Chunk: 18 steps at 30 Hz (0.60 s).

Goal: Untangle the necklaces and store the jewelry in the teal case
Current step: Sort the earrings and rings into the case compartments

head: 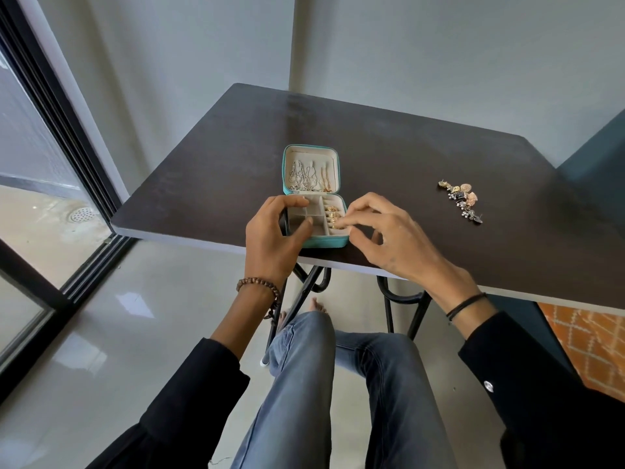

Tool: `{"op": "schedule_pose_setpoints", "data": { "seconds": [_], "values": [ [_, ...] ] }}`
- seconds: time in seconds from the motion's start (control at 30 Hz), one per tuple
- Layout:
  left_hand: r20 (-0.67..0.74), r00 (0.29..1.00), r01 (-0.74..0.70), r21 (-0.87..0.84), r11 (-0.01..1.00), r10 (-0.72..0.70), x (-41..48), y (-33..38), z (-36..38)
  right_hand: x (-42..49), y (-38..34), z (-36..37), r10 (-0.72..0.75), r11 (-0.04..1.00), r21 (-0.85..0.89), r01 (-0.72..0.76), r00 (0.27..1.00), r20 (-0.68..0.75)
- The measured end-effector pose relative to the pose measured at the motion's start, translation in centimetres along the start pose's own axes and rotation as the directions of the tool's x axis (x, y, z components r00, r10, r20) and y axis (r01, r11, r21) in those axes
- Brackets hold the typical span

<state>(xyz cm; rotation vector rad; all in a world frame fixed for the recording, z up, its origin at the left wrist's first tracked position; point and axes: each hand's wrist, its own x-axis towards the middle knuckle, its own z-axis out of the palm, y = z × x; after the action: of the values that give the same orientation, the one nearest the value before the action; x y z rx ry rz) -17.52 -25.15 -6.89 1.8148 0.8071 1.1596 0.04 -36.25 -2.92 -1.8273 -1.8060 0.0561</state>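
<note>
L hand (270, 233) on teal case (333, 243), R hand (389, 240) pinch on gold ring (337, 226)

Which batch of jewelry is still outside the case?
The earring pile, loose on the table right of the case; chains and gold rings are inside it.

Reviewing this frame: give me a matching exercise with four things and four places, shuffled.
Things:
1. chains
2. rings
3. earrings
4. left hand

Places:
a. loose on the table, right of the case
b. in the lid
c. gripping the case's left side
d. in the case's right slot

Pairs: 1-b, 2-d, 3-a, 4-c
</note>
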Motion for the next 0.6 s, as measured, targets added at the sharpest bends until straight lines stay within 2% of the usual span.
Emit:
{"op": "schedule_pose_setpoints", "data": {
  "seconds": [0.4,0.5,0.6],
  "values": [
    [0.021,0.999,0.042,0.037,0.998,-0.042,-0.2,0.5,-0.3,-0.3,0.1,0.4,0.078,0.988,0.142,-0.067,0.994,-0.073],
    [0.015,1.0,0.019,0.114,0.993,-0.021,-0.2,1.6,-0.4,-0.2,0.0,0.4,0.08,0.985,0.162,-0.065,0.993,-0.089],
    [-0.001,0.997,-0.07,0.246,0.967,0.073,0.2,2.8,0.0,0.0,0.0,0.2,0.083,0.98,0.187,-0.061,0.99,-0.11]
  ]
}}
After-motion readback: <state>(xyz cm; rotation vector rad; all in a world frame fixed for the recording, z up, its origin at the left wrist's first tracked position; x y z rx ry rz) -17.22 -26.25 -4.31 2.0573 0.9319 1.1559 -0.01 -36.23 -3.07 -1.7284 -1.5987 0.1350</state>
